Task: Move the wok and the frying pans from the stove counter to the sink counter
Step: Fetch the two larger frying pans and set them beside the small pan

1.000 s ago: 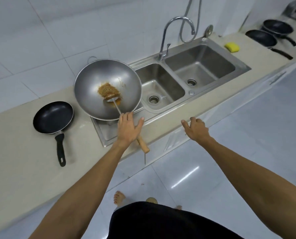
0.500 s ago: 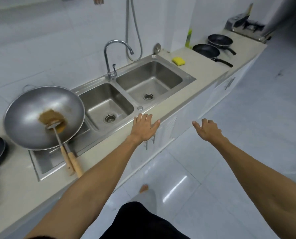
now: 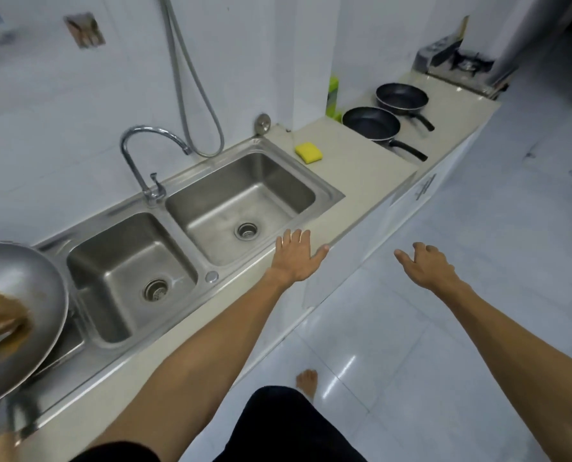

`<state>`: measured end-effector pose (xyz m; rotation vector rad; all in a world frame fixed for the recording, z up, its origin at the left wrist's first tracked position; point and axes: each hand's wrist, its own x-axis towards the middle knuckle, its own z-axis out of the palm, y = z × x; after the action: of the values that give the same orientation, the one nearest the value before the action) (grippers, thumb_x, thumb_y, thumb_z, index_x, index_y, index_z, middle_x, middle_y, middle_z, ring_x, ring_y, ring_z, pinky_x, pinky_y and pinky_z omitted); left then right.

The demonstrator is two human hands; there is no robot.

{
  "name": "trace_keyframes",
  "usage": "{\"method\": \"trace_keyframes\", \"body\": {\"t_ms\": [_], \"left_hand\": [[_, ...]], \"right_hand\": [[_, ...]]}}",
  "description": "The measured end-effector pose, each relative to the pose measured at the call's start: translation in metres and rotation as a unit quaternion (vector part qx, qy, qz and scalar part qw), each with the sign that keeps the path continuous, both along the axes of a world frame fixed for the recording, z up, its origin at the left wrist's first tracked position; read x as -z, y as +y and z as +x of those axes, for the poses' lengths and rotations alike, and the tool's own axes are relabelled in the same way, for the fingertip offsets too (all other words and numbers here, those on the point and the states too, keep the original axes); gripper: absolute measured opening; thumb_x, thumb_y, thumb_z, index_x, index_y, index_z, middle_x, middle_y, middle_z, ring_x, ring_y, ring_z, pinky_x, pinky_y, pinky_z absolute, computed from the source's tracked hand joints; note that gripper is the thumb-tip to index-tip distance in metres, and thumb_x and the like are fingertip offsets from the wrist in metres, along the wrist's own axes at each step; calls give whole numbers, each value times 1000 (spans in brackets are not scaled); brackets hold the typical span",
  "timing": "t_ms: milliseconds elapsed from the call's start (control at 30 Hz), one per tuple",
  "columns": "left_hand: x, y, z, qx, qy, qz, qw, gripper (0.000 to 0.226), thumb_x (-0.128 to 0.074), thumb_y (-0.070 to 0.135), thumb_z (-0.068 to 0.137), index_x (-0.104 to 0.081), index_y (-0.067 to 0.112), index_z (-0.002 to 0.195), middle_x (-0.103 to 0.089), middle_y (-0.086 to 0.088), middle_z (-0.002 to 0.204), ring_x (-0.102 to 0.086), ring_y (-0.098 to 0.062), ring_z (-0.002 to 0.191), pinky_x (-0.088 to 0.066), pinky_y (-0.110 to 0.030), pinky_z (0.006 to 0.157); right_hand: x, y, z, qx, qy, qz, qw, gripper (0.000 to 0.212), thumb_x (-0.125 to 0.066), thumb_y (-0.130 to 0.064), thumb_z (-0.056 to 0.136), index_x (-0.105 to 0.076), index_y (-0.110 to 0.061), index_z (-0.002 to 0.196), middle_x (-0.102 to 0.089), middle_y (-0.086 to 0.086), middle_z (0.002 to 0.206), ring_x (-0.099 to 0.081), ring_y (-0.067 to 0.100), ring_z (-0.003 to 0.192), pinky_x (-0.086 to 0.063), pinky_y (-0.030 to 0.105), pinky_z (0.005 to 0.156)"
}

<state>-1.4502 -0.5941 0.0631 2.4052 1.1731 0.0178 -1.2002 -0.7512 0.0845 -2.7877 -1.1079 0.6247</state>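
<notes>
Along the beige stone counter (image 3: 361,191), largest first: stainless double-basin sink (image 3: 191,235) set mid-run, both basins bare. Big round steel wok (image 3: 18,295) at far left, parked on the sink's drainboard with a brownish residue inside and wooden handles jutting off the near edge — already on the sink side, judged delivered. Farther frying pan, black and non-stick (image 3: 401,97), near the gas burner at far right; nearer black frying pan (image 3: 370,123) just beside it, both handles angled out toward the floor, well placed for a grab. Both pans not yet moved. Small yellow sponge (image 3: 308,152) between sink and pans, clear of the route. Left hand (image 3: 296,260) over the counter's front edge, fingers spread, palm down, empty. Right hand (image 3: 424,266) out over the tiled floor, fingers loosely curled and apart, holding nothing — both arms stretched toward the stove end, probably heading for the pans.
</notes>
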Motion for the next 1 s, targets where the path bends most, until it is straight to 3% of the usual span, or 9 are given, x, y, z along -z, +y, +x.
{"method": "trace_keyframes", "body": {"t_ms": [167, 567, 767, 1000], "left_hand": [[-3, 54, 82, 10, 11, 19, 1000, 73, -31, 62, 99, -37, 7, 147, -41, -16, 153, -29, -39, 142, -22, -53, 116], [10, 133, 284, 89, 119, -16, 989, 90, -27, 73, 95, -21, 9, 158, -20, -15, 167, -10, -37, 153, -10, -51, 122], [26, 131, 406, 57, 118, -63, 989, 93, -26, 76, 93, -17, 11, 159, -15, -13, 169, -7, -35, 154, -6, -52, 123], [42, 125, 520, 6, 121, -73, 990, 93, -27, 78, 91, -24, 13, 157, -23, -13, 166, -15, -37, 152, -13, -55, 120]], "right_hand": [[1, 50, 85, -4, 7, 12, 1000, 78, -34, -64, 98, -36, -6, 150, -36, 25, 155, -36, 45, 139, -35, 59, 110], [23, 106, 290, -116, 10, -50, 992, 96, -17, -80, 89, -26, -16, 159, -23, 13, 166, -19, 34, 151, -20, 55, 119], [32, 117, 426, -157, 29, -82, 984, 97, -17, -82, 87, -24, -18, 160, -17, 11, 168, -9, 31, 155, -9, 56, 121], [40, 135, 580, -155, 35, -117, 980, 99, -21, -83, 86, -23, -16, 159, -18, 11, 168, -10, 34, 154, -11, 55, 121]]}}
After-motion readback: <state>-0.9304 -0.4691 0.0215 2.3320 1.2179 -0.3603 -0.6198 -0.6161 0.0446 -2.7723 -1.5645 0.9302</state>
